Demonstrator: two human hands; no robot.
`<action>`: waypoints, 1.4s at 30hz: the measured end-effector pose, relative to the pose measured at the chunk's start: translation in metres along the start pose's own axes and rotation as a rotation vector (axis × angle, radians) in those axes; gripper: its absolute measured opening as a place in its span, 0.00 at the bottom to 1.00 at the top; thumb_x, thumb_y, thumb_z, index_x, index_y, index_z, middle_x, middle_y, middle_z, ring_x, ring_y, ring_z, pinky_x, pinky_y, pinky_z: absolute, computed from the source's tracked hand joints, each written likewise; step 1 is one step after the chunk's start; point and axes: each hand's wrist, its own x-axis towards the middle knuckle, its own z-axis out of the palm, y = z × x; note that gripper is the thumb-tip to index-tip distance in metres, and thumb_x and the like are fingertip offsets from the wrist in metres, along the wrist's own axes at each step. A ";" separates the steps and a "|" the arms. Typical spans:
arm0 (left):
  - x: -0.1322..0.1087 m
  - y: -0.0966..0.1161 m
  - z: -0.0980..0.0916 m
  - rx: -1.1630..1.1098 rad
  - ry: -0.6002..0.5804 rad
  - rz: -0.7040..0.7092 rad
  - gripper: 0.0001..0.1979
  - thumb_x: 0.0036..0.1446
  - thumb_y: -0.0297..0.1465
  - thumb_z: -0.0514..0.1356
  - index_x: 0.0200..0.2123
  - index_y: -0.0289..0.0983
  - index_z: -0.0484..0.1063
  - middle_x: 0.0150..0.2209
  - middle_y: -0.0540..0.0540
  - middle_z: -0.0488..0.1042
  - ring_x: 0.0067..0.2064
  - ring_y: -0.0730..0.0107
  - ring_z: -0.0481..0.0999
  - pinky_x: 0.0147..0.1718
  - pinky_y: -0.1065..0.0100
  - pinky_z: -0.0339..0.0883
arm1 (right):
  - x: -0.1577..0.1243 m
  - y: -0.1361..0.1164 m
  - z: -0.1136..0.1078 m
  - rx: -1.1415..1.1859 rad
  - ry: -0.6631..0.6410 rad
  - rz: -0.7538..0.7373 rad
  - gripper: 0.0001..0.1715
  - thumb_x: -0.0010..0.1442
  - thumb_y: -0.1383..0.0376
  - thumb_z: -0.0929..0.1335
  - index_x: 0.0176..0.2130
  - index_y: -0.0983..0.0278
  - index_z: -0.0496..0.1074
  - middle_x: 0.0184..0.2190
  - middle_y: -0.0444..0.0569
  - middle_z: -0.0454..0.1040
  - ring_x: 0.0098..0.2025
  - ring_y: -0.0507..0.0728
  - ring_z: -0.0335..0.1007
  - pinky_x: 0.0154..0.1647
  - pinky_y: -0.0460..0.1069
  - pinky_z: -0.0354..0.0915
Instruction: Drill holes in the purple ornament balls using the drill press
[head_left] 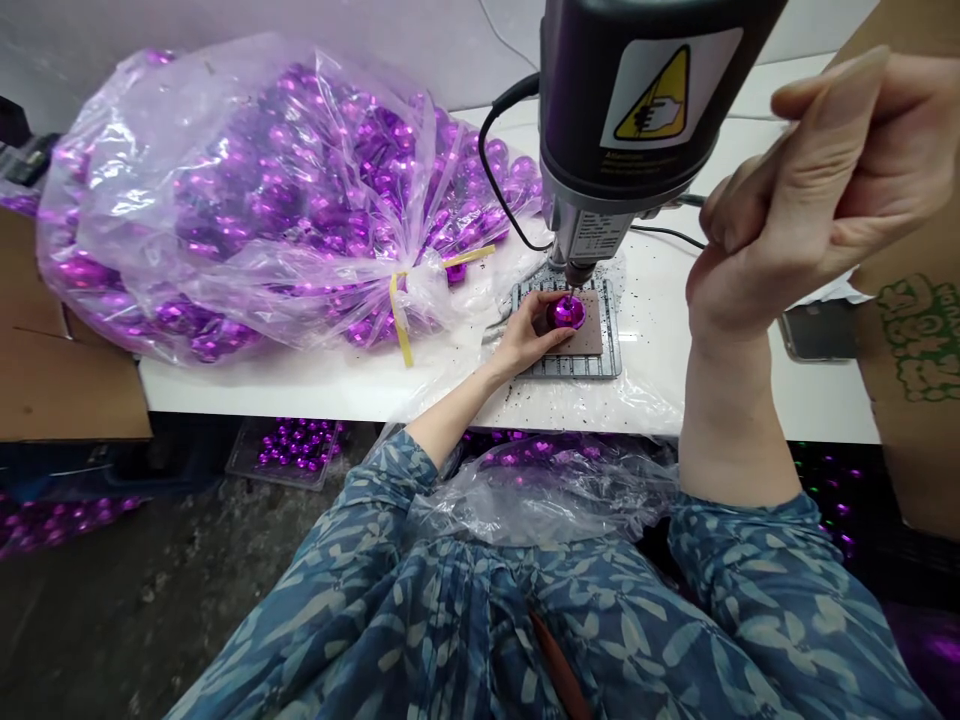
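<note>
While the left hand grips 1 purple ball beneath the drill, the right hand curls nearby. I cannot tell what that holds.

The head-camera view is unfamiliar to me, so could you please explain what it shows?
The camera sits on a person's head, looking forward and down, so both bare hands are the wearer's own. The left hand holds a shiny purple faceted ball on a brown board, beneath the bit of a bench drill press. The right hand is in the air beside the machine; whether it grips anything is unclear. A tied clear plastic bag of purple balls lies on the white tabletop.
</note>
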 end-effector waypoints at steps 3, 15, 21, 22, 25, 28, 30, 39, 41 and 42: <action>0.000 0.001 0.000 -0.021 0.009 -0.009 0.37 0.65 0.57 0.69 0.67 0.43 0.66 0.67 0.36 0.74 0.69 0.46 0.77 0.72 0.40 0.71 | -0.006 0.003 -0.005 -0.003 -0.016 -0.027 0.19 0.65 0.51 0.72 0.34 0.64 0.75 0.23 0.33 0.67 0.17 0.34 0.55 0.21 0.39 0.42; 0.000 0.002 0.000 -0.026 0.019 -0.020 0.36 0.65 0.55 0.70 0.66 0.43 0.67 0.65 0.36 0.75 0.71 0.44 0.76 0.74 0.38 0.68 | -0.027 0.020 -0.015 0.000 0.036 -0.150 0.18 0.71 0.50 0.70 0.36 0.60 0.74 0.19 0.36 0.53 0.15 0.39 0.42 0.20 0.44 0.39; 0.000 0.008 0.000 -0.044 0.040 -0.055 0.37 0.63 0.56 0.72 0.64 0.41 0.68 0.66 0.36 0.76 0.69 0.44 0.78 0.73 0.36 0.70 | -0.036 0.028 -0.023 -0.043 0.057 -0.200 0.18 0.72 0.47 0.68 0.37 0.56 0.74 0.16 0.37 0.38 0.15 0.45 0.35 0.21 0.48 0.43; 0.000 0.008 0.000 -0.048 0.037 -0.059 0.37 0.63 0.56 0.72 0.64 0.41 0.68 0.66 0.36 0.76 0.70 0.44 0.78 0.73 0.36 0.69 | -0.038 0.027 -0.025 -0.064 0.048 -0.192 0.18 0.72 0.47 0.68 0.37 0.55 0.74 0.16 0.37 0.39 0.15 0.45 0.36 0.21 0.49 0.44; -0.001 0.008 0.001 -0.056 0.041 -0.054 0.37 0.63 0.56 0.71 0.65 0.41 0.67 0.66 0.35 0.76 0.71 0.43 0.76 0.74 0.35 0.68 | -0.046 0.025 -0.030 -0.165 -0.006 -0.152 0.23 0.71 0.42 0.66 0.36 0.55 0.71 0.15 0.37 0.41 0.15 0.47 0.37 0.20 0.51 0.46; -0.002 0.006 0.001 -0.050 0.038 -0.048 0.37 0.64 0.56 0.71 0.66 0.42 0.67 0.67 0.35 0.74 0.72 0.43 0.75 0.74 0.36 0.67 | -0.045 0.021 -0.029 -0.180 -0.024 -0.146 0.28 0.70 0.38 0.66 0.34 0.57 0.69 0.15 0.37 0.42 0.14 0.45 0.35 0.18 0.50 0.45; -0.002 0.005 0.001 -0.045 0.029 -0.042 0.38 0.64 0.56 0.71 0.66 0.42 0.67 0.67 0.35 0.73 0.72 0.44 0.74 0.74 0.37 0.67 | -0.035 0.016 -0.021 -0.086 0.015 -0.153 0.25 0.69 0.41 0.69 0.34 0.58 0.71 0.16 0.36 0.49 0.14 0.42 0.39 0.18 0.47 0.43; -0.010 0.018 0.004 -0.008 0.214 -0.006 0.31 0.61 0.52 0.73 0.57 0.42 0.70 0.62 0.37 0.77 0.64 0.51 0.80 0.67 0.42 0.75 | 0.047 0.015 0.018 -0.145 -0.050 0.167 0.34 0.44 0.36 0.69 0.29 0.64 0.69 0.20 0.36 0.43 0.16 0.40 0.44 0.17 0.44 0.41; -0.029 0.037 -0.001 0.081 0.214 0.044 0.26 0.61 0.49 0.72 0.54 0.42 0.72 0.58 0.38 0.79 0.60 0.53 0.81 0.62 0.46 0.78 | 0.052 0.022 0.016 -0.185 -0.045 0.192 0.36 0.43 0.35 0.68 0.29 0.64 0.69 0.20 0.36 0.44 0.16 0.40 0.42 0.17 0.45 0.41; -0.041 0.049 -0.003 0.114 0.138 0.074 0.22 0.62 0.48 0.71 0.52 0.41 0.73 0.55 0.39 0.80 0.58 0.54 0.81 0.60 0.48 0.79 | 0.052 0.024 0.015 -0.189 -0.041 0.201 0.35 0.43 0.34 0.69 0.30 0.63 0.69 0.20 0.36 0.45 0.16 0.41 0.42 0.17 0.46 0.41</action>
